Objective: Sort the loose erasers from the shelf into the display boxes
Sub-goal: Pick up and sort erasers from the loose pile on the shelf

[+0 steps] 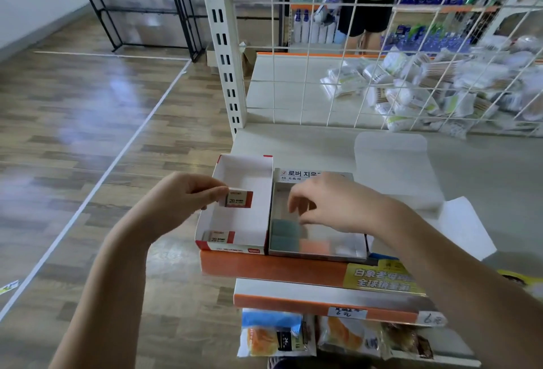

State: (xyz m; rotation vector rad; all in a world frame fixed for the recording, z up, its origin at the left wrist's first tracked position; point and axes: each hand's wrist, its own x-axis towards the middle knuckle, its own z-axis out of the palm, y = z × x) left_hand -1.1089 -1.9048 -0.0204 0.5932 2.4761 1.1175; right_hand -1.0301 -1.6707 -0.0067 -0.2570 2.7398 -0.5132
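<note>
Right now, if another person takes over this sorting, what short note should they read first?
Left hand pinches a red-sleeved eraser over the red-trimmed box; one matching eraser already lies at its near end.
Right hand hovers, fingers loosely curled, over the grey box, holding nothing visible; blurred dark and orange erasers lie inside.
Left: set the held eraser down. No other loose erasers are clearly visible.

Two display boxes (239, 210) (317, 221); two red-sleeved erasers (238, 198) (219, 236); two hands (188, 195) (338, 204).

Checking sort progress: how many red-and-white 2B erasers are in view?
2: one 2B eraser pinched by the left hand over the red-and-white box, another lying in its near corner.
</note>
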